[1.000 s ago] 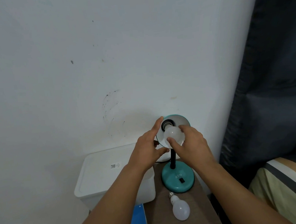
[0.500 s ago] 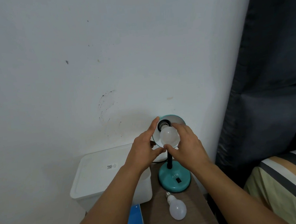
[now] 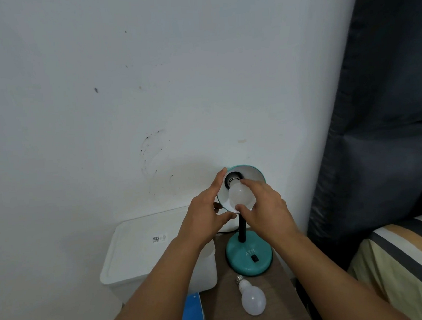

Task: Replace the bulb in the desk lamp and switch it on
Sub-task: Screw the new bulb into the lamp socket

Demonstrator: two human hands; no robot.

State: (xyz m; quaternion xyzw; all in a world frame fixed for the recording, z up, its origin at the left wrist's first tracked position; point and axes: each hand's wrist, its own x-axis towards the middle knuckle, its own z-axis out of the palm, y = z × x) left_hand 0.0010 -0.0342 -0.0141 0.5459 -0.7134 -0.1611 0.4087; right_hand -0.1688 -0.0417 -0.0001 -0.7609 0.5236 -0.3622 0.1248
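Observation:
A teal desk lamp stands on a small brown table, its round base [image 3: 249, 259] bearing a black switch. Its shade [image 3: 252, 173] tilts up toward me, white inside. My left hand [image 3: 206, 215] grips the shade's left rim. A white bulb [image 3: 240, 195] sits at the black socket inside the shade, and my right hand [image 3: 266, 211] has thumb and fingers closed around it. A second white bulb [image 3: 252, 298] lies on the table in front of the base, screw cap toward the lamp.
A white lidded plastic bin [image 3: 146, 251] stands left of the table against the white wall. A blue box [image 3: 192, 316] lies at the table's near left. Dark curtain [image 3: 382, 123] hangs on the right, with a striped bed [image 3: 406, 258] below it.
My right hand's fingers have shifted around the bulb at the socket. The left hand keeps its hold on the shade. The view has drifted slightly.

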